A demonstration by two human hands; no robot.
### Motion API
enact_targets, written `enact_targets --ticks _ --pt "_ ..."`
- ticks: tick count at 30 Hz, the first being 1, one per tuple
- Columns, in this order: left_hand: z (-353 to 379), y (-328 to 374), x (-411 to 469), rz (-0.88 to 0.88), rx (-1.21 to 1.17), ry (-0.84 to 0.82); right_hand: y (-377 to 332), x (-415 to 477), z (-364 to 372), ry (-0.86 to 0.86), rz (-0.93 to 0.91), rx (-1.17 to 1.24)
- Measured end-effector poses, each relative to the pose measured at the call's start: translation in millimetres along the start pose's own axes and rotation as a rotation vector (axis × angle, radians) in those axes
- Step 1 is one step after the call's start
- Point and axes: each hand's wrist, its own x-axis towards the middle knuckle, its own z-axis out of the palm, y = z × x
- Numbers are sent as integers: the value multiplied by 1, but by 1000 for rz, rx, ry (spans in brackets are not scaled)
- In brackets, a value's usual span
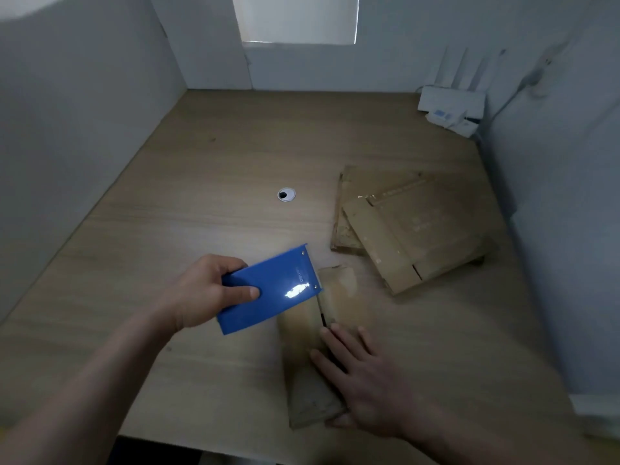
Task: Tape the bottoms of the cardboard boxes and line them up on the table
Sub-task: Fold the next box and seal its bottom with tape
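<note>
Box [303, 347] under flat right hand [365, 380]; left grip [208, 290] round blue dispenser [271, 286]; cardboard stack [419, 229] beside

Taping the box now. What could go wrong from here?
1. The right hand lies flat on the box with fingertips at the seam, close to the dispenser the left hand grips; its cutting edge could catch them.
2. The box's near end sits at the table's front edge, so a hard pull might slide it off.
3. A dark gap shows along the seam; tape may set with the flaps apart.
</note>
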Motion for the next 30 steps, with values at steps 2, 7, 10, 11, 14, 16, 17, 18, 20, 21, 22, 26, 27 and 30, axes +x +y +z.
enact_targets --ticks 2,7,10,11,14,16,17,18,20,21,22,26,27,30 --pt "2 0 -6 -3 -17 29 -2 1 -2 -16 15 8" --pt "2 -5 -19 -7 -50 69 -5 0 -15 -74 33 84" --pt "0 -10 -21 15 -79 13 5 4 -34 -153 42 239" --pt "-3 -12 -20 28 -84 -5 8 7 -46 -179 98 382" --pt "-12 -16 -15 100 -59 -57 8 24 -83 86 420 987" --pt "-20 -19 -11 167 -68 -95 1 39 -103 279 560 1279" --pt "-23 -22 -10 205 -72 -116 -3 47 -111 322 596 1368" --pt "-27 -24 -7 239 -79 -136 -7 55 -117 349 619 1456" --pt "-35 -28 -2 278 -103 -162 -15 68 -127 389 653 1646" --pt "-40 -30 1 294 -107 -172 -19 73 -131 411 670 1735" --pt "-45 -31 4 311 -103 -185 -21 77 -132 433 689 1799" --pt "-57 -35 13 354 -86 -251 -26 88 -127 459 786 1788" --pt "-58 -36 15 355 -86 -264 -27 90 -125 442 812 1760" --pt "-56 -37 20 351 -87 -310 -29 93 -125 374 873 1712"
